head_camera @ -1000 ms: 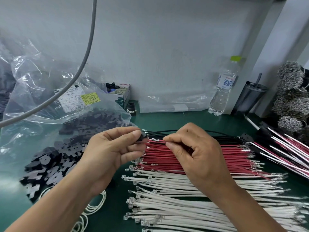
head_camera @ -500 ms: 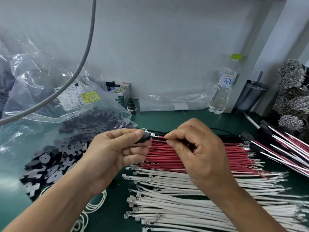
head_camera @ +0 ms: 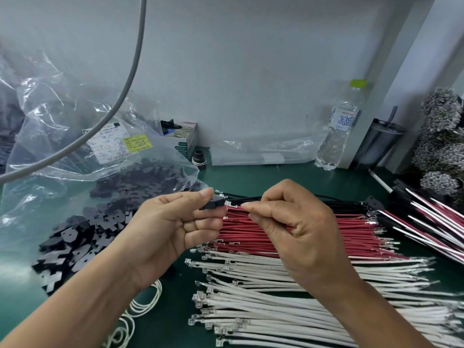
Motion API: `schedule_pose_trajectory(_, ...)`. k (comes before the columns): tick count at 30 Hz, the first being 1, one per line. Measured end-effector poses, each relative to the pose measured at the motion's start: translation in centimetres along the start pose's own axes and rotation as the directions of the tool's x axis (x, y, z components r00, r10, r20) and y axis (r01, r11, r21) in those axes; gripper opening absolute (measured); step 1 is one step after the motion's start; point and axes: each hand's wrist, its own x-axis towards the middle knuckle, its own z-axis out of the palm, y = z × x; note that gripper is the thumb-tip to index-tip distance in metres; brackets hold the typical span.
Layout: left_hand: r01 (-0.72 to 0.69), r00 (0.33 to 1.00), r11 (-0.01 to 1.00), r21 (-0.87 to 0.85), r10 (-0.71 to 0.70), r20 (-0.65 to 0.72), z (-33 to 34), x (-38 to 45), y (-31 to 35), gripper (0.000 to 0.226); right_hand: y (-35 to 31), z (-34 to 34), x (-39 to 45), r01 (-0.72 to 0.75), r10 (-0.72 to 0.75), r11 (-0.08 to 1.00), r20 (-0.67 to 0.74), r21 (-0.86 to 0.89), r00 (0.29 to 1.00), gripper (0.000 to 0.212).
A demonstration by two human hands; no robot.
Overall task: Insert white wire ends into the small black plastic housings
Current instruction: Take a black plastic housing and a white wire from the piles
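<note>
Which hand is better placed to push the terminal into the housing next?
Right. The right hand pinches the wire with its metal terminal tip beside the black housing; the left hand just steadies that housing.

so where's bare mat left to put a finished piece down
Bare green mat lies behind the hands, between the tissue box and water bottle. Another strip separates black housings from white wires. Elsewhere it's crowded.

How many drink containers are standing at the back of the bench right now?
2. A clear water bottle with a green cap stands against the back wall on the right; a dark tumbler with a straw stands just right of it. Others may be hidden behind the plastic bags.
</note>
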Motion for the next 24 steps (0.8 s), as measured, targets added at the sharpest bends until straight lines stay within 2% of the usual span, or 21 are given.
schedule_pose_trajectory(8, 0.031, 0.999, 0.999, 0.015, -0.031, 0.026, 0.0, -0.1, -0.1, 0.024, -0.1, 0.0, 0.0, -0.002, 0.0, 0.999, -0.046, -0.038, 0.999, 0.014)
schedule_pose_trajectory(13, 0.034, 0.999, 0.999, 0.021, -0.034, 0.022, -0.1, -0.1, 0.0, 0.022, -0.2, -0.1, -0.1, 0.027, -0.025, 0.998, 0.025, -0.064, 0.999, 0.013)
schedule_pose_trajectory(19, 0.05, 0.998, 0.998, 0.042, -0.051, 0.024, 0.2, -0.2, -0.5, 0.03, -0.5, 0.2, -0.2, 0.069, -0.065, 0.989, 0.03, -0.134, 0.997, 0.015)
schedule_pose_trajectory(22, 0.014, 1.0, 0.998, 0.055, -0.014, 0.013, 0.8, -0.4, -0.7, 0.035, -1.0, 0.7, -0.3, 0.042, -0.041, 0.989, 0.015, -0.14, 0.999, 0.016)
schedule_pose_trajectory(24, -0.107, 0.993, 0.978, 0.18, 0.115, -0.031, 1.0, -0.5, -0.7, 0.035, -0.9, 0.6, -0.3, -0.003, 0.007, 0.99, 0.023, -0.142, 1.0, 0.013)
